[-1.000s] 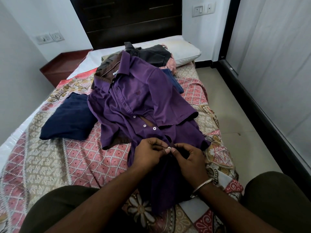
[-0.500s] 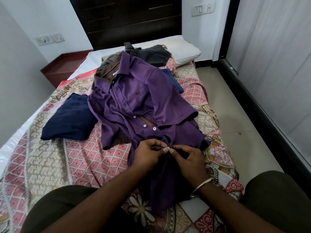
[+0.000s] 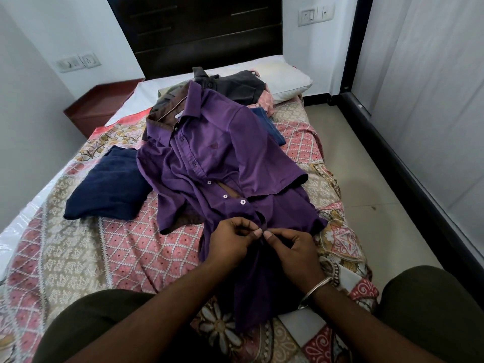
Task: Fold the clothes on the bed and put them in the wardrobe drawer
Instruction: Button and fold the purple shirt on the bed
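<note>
Soft daylight from right of the hands [image 3: 264,242], dim foreground, sharp focus, wide-angle bending at edges.

Your left hand [image 3: 230,241] and right hand [image 3: 290,247] pinch the front edge of the purple shirt [image 3: 217,153] together, thumbs almost touching. Just beyond the pinch sit three white buttons [image 3: 225,196]. Left of it lies a folded navy garment [image 3: 110,184] on the patterned bedspread [image 3: 78,252].
</note>
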The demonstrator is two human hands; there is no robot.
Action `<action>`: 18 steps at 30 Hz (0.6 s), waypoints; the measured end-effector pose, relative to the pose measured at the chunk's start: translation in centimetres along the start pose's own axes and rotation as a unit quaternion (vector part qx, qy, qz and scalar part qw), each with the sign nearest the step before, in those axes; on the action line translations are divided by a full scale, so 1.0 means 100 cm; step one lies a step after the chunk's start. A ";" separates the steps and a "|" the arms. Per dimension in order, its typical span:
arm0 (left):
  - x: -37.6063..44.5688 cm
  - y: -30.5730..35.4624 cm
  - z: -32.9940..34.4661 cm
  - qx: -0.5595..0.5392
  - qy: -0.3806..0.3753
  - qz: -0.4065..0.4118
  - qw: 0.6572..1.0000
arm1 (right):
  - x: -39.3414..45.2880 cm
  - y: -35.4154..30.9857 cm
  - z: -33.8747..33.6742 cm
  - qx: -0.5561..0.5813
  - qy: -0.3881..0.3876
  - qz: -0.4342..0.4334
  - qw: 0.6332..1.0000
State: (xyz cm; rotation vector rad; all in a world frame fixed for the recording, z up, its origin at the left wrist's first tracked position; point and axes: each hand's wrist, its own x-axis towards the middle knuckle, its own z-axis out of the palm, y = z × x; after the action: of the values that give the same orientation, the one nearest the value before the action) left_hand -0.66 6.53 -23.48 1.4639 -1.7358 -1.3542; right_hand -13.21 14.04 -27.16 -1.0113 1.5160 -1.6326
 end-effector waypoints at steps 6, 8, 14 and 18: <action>0.000 0.003 0.001 0.008 0.012 -0.010 1.000 | 0.000 -0.005 0.001 0.064 -0.011 0.027 0.998; -0.001 0.004 0.001 -0.012 0.000 -0.008 1.000 | 0.000 -0.005 0.000 0.048 -0.014 0.015 0.999; -0.005 0.007 0.001 -0.021 -0.023 0.000 1.000 | -0.001 0.007 -0.002 -0.068 -0.020 -0.025 0.997; 0.003 0.002 0.000 0.004 0.004 -0.007 1.000 | -0.002 0.001 0.000 0.003 -0.027 0.019 0.999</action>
State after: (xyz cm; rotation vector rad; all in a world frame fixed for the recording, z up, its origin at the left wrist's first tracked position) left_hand -0.78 6.25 -23.39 1.4862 -1.7297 -1.3477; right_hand -13.15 14.20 -27.26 -1.0096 1.4843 -1.5716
